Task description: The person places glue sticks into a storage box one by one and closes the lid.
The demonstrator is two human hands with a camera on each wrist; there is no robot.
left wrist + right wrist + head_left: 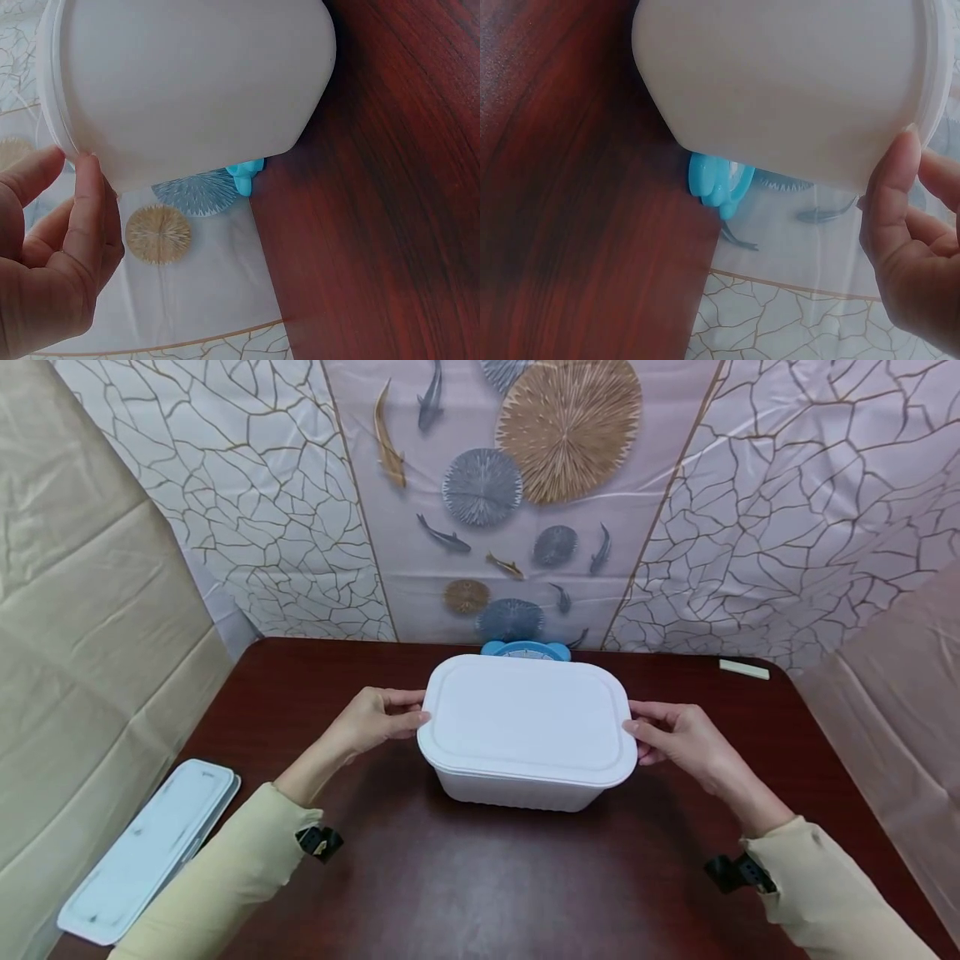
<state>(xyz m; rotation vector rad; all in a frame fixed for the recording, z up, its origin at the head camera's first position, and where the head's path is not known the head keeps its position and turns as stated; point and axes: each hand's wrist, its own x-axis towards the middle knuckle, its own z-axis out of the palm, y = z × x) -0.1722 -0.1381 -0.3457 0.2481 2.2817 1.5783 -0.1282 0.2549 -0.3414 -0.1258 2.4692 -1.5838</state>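
Observation:
A white storage box with rounded corners stands in the middle of the table, its flat white lid seated on top. My left hand pinches the lid's left edge, thumb over the rim and fingers beneath it. At the opposite end, my right hand grips the right edge the same way. In the left wrist view, the left fingertips meet just under the rim at the box's upper side wall. The right wrist view shows a right fingertip at the matching rim. The lid hides the box's inside.
Behind the box, a light-blue clock-like object with small ears shows partly. A long white flat case lies at the table's left edge. Near the back right corner is a small white bar. Patterned cloth hangs behind the table.

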